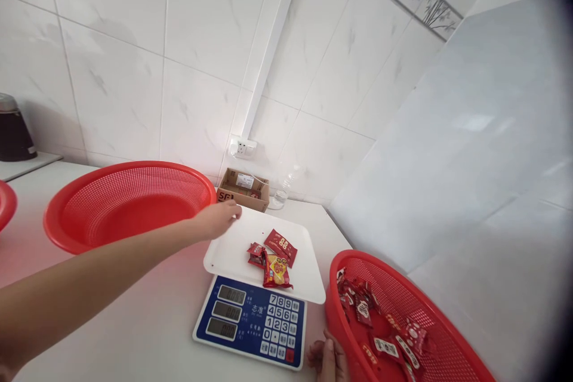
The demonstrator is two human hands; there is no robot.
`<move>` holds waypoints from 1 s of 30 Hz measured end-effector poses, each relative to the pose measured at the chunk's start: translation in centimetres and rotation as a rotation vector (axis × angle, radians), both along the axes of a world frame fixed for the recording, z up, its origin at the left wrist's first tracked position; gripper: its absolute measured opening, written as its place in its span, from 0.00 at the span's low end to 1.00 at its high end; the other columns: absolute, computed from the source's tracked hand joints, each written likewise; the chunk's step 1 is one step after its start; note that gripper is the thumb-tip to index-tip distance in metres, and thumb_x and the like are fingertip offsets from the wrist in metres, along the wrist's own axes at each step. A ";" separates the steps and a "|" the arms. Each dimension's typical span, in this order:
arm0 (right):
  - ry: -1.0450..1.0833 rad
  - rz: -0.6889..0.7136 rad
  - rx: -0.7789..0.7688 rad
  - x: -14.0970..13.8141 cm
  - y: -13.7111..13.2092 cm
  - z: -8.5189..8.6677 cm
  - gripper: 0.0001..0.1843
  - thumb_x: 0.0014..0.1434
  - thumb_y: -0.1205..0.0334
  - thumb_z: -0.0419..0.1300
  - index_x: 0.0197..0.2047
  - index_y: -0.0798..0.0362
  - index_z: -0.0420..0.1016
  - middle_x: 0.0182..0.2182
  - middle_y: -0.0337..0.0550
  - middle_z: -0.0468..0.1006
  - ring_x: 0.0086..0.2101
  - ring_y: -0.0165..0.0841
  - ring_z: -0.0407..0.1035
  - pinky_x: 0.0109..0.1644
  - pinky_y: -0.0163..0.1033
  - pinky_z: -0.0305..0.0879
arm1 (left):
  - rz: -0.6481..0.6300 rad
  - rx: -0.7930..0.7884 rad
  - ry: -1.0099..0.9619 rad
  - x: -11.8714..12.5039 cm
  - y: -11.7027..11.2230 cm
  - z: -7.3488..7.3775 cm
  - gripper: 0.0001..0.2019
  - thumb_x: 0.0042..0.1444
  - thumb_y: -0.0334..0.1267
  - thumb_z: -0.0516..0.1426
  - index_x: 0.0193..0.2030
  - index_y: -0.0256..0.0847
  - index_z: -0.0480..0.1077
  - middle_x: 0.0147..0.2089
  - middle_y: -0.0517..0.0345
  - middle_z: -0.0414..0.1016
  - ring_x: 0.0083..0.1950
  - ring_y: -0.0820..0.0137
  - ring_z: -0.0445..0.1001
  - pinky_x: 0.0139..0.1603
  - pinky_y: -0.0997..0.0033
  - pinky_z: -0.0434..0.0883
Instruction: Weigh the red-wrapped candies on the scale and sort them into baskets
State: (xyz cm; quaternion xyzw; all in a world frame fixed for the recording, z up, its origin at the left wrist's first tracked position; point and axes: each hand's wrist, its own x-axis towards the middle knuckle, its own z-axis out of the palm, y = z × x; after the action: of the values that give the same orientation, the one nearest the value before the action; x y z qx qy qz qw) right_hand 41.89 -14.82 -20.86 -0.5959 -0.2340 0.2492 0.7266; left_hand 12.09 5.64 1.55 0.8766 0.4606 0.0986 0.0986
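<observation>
White counter (156, 334) | left fingers (233, 211) touch scale tray (230, 250) edge | packets (277, 256) near, apart

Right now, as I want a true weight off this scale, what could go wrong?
1. The left hand rests on the far corner of the white tray; any pressure there could skew the reading.
2. The snack packets lie toward the tray's near edge; a tilt might slide them onto the keypad.
3. The red basket by the right hand sits close to the tray and could nudge it.
</observation>
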 end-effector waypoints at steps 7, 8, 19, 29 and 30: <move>-0.021 -0.023 0.000 -0.8 -0.1 0.2 0.32 0.47 0.35 0.64 0.44 0.54 0.70 0.19 0.34 0.73 0.19 0.32 0.67 0.23 0.38 0.64 | 0.086 0.126 0.077 -6.4 0.1 1.3 0.16 0.62 0.42 0.58 0.54 0.38 0.69 0.56 0.50 0.72 0.53 0.59 0.73 0.52 0.50 0.72; -0.034 -0.035 -0.004 -1.0 -0.1 0.4 0.32 0.48 0.35 0.63 0.44 0.54 0.71 0.19 0.34 0.73 0.19 0.32 0.67 0.23 0.38 0.64 | 0.047 0.118 0.077 -6.0 -0.3 1.2 0.16 0.62 0.41 0.58 0.54 0.39 0.69 0.56 0.49 0.72 0.54 0.59 0.73 0.54 0.48 0.71; -0.045 -0.018 0.015 -0.9 -0.2 1.1 0.30 0.47 0.36 0.65 0.41 0.54 0.72 0.19 0.35 0.73 0.20 0.32 0.68 0.23 0.37 0.64 | -0.421 -0.075 0.035 4.9 -4.3 -2.3 0.19 0.61 0.41 0.58 0.58 0.40 0.67 0.61 0.47 0.70 0.59 0.57 0.70 0.58 0.46 0.69; -0.055 -0.011 -0.004 -1.2 -0.2 1.5 0.31 0.47 0.35 0.64 0.41 0.54 0.71 0.19 0.34 0.72 0.20 0.32 0.68 0.23 0.37 0.64 | -0.014 0.082 -0.091 -0.5 -2.2 0.3 0.13 0.64 0.42 0.55 0.52 0.38 0.70 0.49 0.52 0.75 0.45 0.66 0.76 0.45 0.58 0.75; -0.058 -0.022 -0.002 -1.3 -0.1 1.6 0.31 0.46 0.34 0.64 0.41 0.54 0.71 0.19 0.34 0.72 0.19 0.32 0.68 0.23 0.37 0.64 | 0.038 0.109 -0.109 -1.9 -2.0 0.6 0.13 0.64 0.41 0.55 0.52 0.39 0.70 0.49 0.52 0.75 0.46 0.66 0.76 0.45 0.58 0.75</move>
State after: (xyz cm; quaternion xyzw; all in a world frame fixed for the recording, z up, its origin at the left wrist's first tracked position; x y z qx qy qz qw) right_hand 40.63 -14.97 -19.28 -0.6062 -0.2485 0.2241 0.7215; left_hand 10.19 3.66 2.17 0.8651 0.4651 0.1728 0.0737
